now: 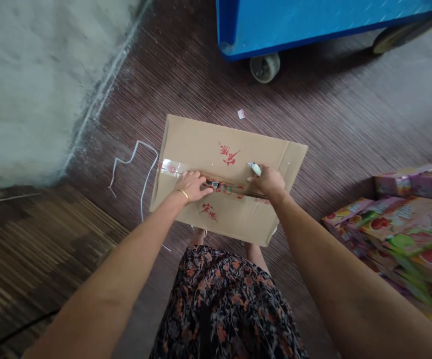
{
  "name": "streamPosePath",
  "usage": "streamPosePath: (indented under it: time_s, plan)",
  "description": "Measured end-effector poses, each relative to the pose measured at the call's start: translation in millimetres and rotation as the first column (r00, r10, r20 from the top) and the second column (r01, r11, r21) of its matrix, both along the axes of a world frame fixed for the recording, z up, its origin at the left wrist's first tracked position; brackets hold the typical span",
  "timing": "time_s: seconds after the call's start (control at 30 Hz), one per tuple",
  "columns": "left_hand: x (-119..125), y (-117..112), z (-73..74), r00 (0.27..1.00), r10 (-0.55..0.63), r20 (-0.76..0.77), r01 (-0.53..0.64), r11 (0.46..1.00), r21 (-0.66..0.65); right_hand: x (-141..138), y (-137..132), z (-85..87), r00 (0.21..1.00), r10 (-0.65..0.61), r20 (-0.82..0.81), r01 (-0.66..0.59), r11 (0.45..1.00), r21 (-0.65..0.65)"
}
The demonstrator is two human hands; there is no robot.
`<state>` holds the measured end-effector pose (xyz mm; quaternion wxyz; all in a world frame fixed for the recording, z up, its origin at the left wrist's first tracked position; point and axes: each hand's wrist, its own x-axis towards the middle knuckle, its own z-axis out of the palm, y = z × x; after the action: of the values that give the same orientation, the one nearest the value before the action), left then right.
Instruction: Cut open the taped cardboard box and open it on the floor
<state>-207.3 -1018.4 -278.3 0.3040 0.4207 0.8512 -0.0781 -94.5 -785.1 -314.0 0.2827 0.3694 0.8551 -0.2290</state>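
Head view: left hand (192, 187) open on carton (208, 144); right hand (270, 181) grips pale tool (254, 169), partly hidden.

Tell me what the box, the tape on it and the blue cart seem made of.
Box: apparently matte brown cardboard, judging by its creased, folded edges. Tape: probably clear, glossy plastic; it glints and shows brown beneath. Blue cart: slightly shiny, with small raised-looking marks; plastic or painted metal, the look leaves open.

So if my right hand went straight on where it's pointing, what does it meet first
Probably the far flap of the cardboard box, near its red lettering; the right hand points across it. Whether the tool it holds already touches the flap is unclear.
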Motion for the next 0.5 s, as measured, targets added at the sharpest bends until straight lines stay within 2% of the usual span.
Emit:
streamPosePath:
  time_s: [0.23, 0.5]
  plan:
    - [29, -18, 10.2, 1.0, -0.007, -0.015, 0.007, 0.999, 0.039, 3, -3, -2.0, 0.999, -0.005, 0.033, 0.005, 1.0, 0.013]
    - [51, -34, 12.0, 1.0, 0.03, -0.003, -0.03, 0.999, 0.036, 7, -7, -3.9, 1.0, 0.005, 0.025, -0.005, 1.0, 0.007]
